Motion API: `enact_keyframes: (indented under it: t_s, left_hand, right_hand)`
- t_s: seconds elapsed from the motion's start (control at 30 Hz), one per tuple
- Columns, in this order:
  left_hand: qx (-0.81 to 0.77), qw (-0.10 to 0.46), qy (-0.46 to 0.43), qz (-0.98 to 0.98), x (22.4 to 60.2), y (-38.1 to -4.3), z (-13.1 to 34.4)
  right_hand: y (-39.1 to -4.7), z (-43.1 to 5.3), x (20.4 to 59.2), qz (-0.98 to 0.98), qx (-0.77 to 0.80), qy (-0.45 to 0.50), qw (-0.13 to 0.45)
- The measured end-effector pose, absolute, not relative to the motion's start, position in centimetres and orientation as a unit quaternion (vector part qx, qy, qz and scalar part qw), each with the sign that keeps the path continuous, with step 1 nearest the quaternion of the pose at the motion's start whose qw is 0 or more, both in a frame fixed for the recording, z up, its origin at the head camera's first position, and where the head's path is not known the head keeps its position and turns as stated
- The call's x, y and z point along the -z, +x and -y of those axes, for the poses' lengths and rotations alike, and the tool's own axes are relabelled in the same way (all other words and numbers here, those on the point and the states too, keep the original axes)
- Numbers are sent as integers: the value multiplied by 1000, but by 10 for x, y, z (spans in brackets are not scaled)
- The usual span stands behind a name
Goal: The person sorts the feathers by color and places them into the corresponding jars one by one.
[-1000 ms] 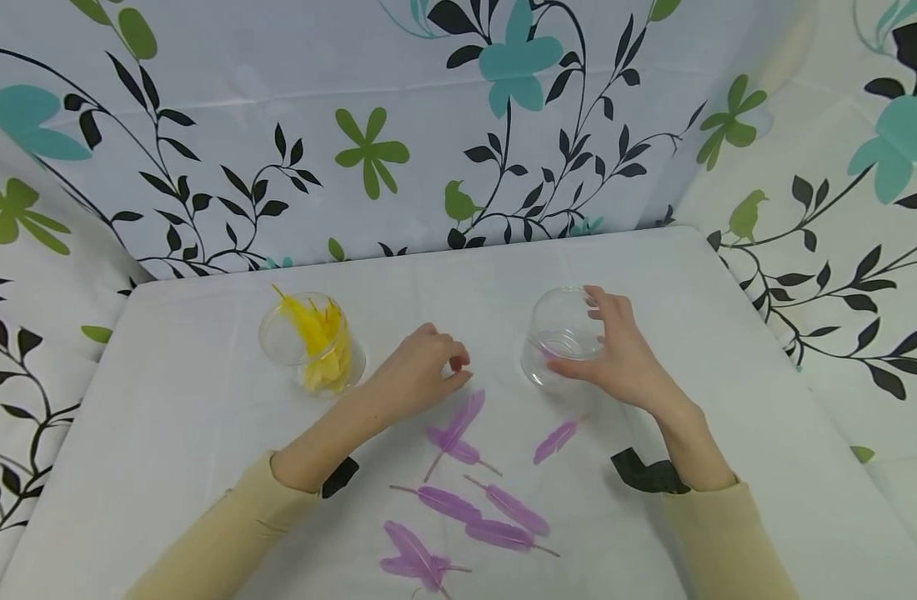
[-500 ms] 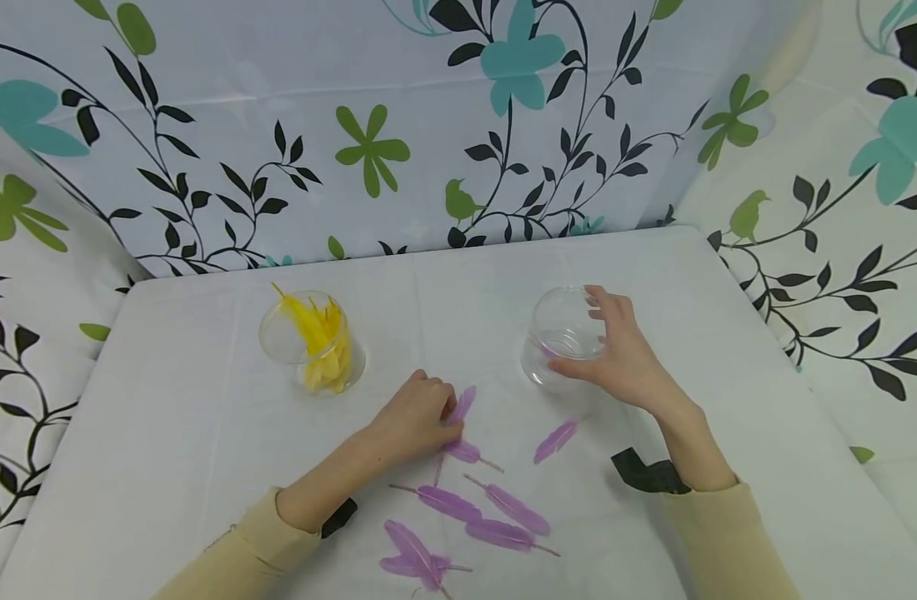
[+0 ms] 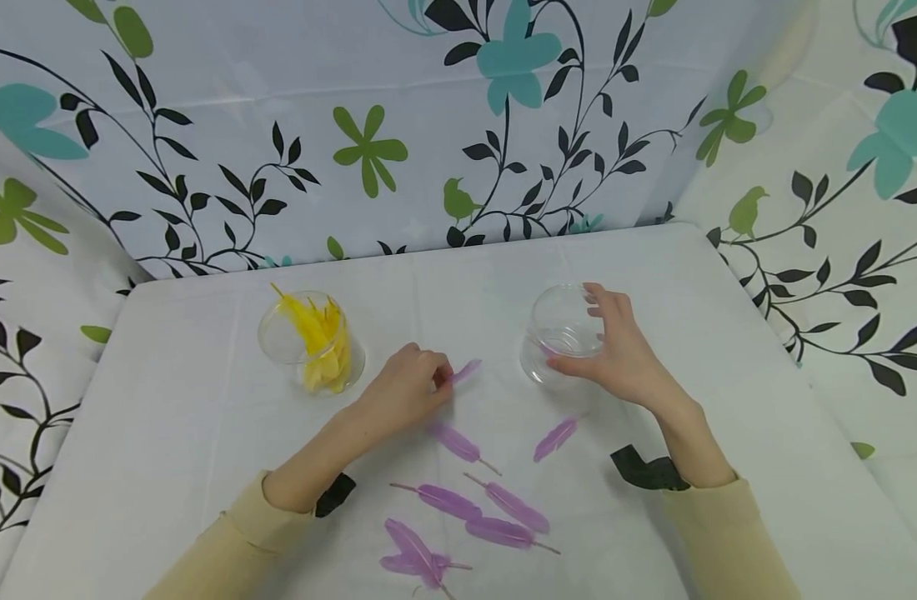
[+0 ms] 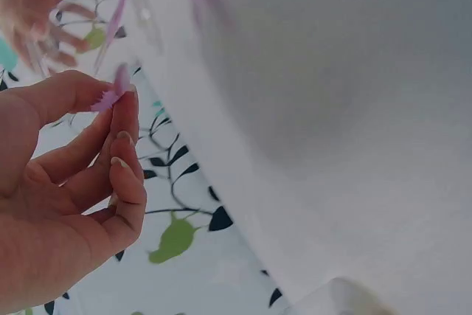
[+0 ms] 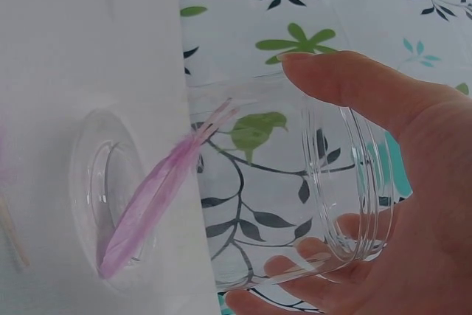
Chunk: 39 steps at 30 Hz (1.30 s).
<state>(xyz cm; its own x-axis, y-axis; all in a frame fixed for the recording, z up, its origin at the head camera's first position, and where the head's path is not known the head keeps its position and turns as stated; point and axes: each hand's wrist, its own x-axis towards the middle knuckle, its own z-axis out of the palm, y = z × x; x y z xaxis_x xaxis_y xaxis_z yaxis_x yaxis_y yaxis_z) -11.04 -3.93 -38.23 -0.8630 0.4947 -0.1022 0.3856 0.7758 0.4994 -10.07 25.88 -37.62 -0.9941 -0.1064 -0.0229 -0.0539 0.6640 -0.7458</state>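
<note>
A purple feather lies pinched between the thumb and fingertips of the person's left hand, its vane showing at the tips in the left wrist view. In the head view one end sticks out beyond the fingertips to the right and slightly far; the rest is hidden by the hand. The other fingers of that hand are bent in loosely.

Just to the near side of the hand, a loose purple feather lies on the white table. Further right, across a gap, stands an upright clear jar, with the right hand curved round its right side: thumb on the near side, fingers on the far side, gripping it. Inside, purple feathers lean against the wall, two pale shafts showing.

A lone feather lies near that jar on its near side. Nearer still are three more feathers close together, and an overlapping feather cluster at the near edge of view. To the left of the left hand stands a second jar holding yellow feathers. Patterned cloth hangs behind the table.
</note>
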Motion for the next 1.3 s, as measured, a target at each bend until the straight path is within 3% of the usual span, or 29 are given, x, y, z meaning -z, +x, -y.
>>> enact_keyframes:
  t_s: [0.43, 0.63, 0.83, 1.1, 1.3]
  left_hand:
    - [-325, -81, 307, -891, 308, -142, -9]
    - [-338, -120, 336, -871, 288, -150, -33]
    - [-341, -100, 371, -858, 294, -155, -57]
    - [-252, 1, 369, -895, 326, -155, -79]
    - [-195, 1, 386, -902, 342, -155, -85]
  right_hand:
    - [-102, -260, 379, -911, 410, -42, 29]
    - [-102, -260, 379, -910, 410, -45, 30]
    - [-102, -260, 380, -910, 411, -49, 29]
    - [-102, -261, 380, -907, 415, -64, 21]
    - [-102, -261, 379, -909, 410, -68, 16]
